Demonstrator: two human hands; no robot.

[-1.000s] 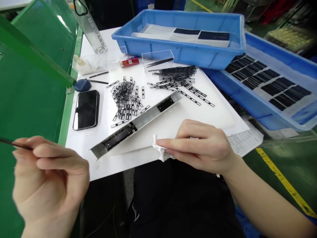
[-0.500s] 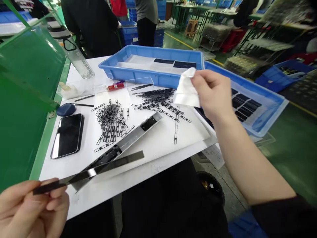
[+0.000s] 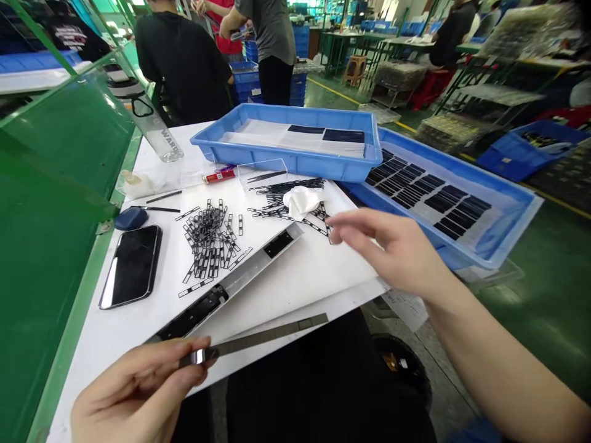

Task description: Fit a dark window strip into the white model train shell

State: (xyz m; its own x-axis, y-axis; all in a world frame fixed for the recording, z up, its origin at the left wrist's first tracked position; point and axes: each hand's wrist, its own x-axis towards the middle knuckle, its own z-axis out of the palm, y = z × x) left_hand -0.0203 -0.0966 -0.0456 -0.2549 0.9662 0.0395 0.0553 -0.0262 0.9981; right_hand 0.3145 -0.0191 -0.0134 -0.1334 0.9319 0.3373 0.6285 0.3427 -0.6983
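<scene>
At the near edge of the white desk (image 3: 115, 332), the left hand (image 3: 138, 394) pinches one end of a long, thin grey metal strip (image 3: 272, 334) between thumb and fingertips. The strip juts out to the right, past the near edge, with nothing under its free end. Held only at its tip, it could sag, bend or slip out of the fingers and drop to the floor.

Further in, the right hand (image 3: 392, 249) hovers empty over the right part of the desk, fingers loosely spread, just short of a crumpled white wipe (image 3: 300, 200). The wipe lies on a pile of long black slotted strips (image 3: 286, 187); a careless sweep of that hand could scatter them.

A long metal channel (image 3: 235, 280) lies slantwise across the middle, dark parts seated inside it. Beyond it sits a heap of short black frames (image 3: 210, 237). A black phone (image 3: 132, 264) lies by the left edge.

Toward the far edge, a small clear box (image 3: 261, 172) holds black tweezers. Behind it, a blue tray (image 3: 286, 157) holds pale sheets and dark rectangular panels. A second blue tray (image 3: 462, 243), off the right edge, holds rows of dark strips on a pale liner.

Other people stand beyond the desk.
</scene>
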